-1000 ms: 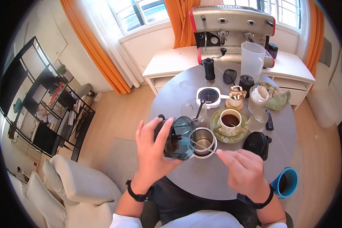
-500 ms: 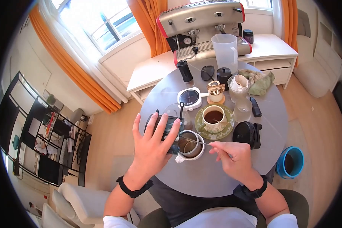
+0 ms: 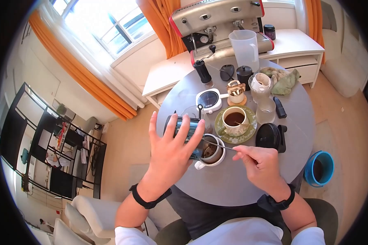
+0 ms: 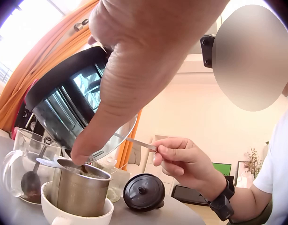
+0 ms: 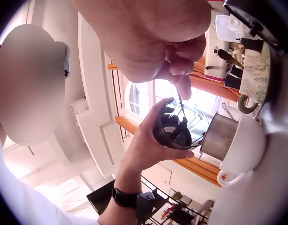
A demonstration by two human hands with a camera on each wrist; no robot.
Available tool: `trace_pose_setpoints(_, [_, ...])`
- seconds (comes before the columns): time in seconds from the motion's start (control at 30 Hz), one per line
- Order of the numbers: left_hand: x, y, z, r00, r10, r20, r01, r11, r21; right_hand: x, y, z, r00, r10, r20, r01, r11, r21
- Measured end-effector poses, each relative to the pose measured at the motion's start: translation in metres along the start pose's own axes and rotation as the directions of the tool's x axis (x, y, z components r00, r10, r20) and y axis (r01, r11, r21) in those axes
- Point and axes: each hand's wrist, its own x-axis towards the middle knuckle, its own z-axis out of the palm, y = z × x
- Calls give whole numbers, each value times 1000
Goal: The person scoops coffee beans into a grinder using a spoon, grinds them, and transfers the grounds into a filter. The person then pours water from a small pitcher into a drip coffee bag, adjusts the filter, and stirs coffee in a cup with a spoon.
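Observation:
My left hand (image 3: pixel 169 153) grips a dark see-through jar (image 4: pixel 64 108) with a black end. The jar lies tipped on its side, its mouth right at a metal strainer (image 4: pixel 83 192). That strainer stands inside a white cup (image 3: pixel 199 165), and dark coffee grounds show in it. Between thumb and fingers, my right hand (image 3: pixel 261 165) pinches a slim metal spoon handle (image 3: pixel 225 147). Its far end reaches to the jar's mouth and is hidden there. Behind the white cup, a glass mug (image 4: pixel 22 168) holds a dark spoon (image 4: pixel 30 183).
Beyond the white cup, a cup of coffee (image 3: pixel 235 119) sits on a green plate (image 3: pixel 253 124). Right of it lies a black lid (image 3: pixel 268 141). A scale (image 3: pixel 208 99), a hand grinder (image 3: pixel 202 70) and a tall pitcher (image 3: pixel 244 49) stand farther back. A blue bucket (image 3: pixel 324 179) is beside the table.
The jar has tipped further over, with its mouth down toward the strainer. Coffee grounds now show in the strainer. My right hand still pinches the spoon handle.

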Motion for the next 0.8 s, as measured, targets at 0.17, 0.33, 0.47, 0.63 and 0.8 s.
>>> trace_pose_setpoints(0.17, [4,2,7,997,68,27,-69,997,35,-4,3,-2,999,46,20,-45,999,-18])
trace_pose_setpoints(0.33, [10,2,8,996,90,27,-91,995,45,-3,6,-4,988,155,19,-156,985,74])
trace_pose_setpoints(0.47, [12,5,10,996,89,-5,-89,996,9,-5,9,-4,987,160,-6,-159,985,63])
trace_pose_setpoints(0.63, [16,7,6,995,97,17,-97,995,18,-7,2,-7,963,263,54,-267,959,92])
trace_pose_setpoints(0.8, [16,9,6,992,129,4,-129,990,64,-12,5,-5,949,310,57,-315,924,219])
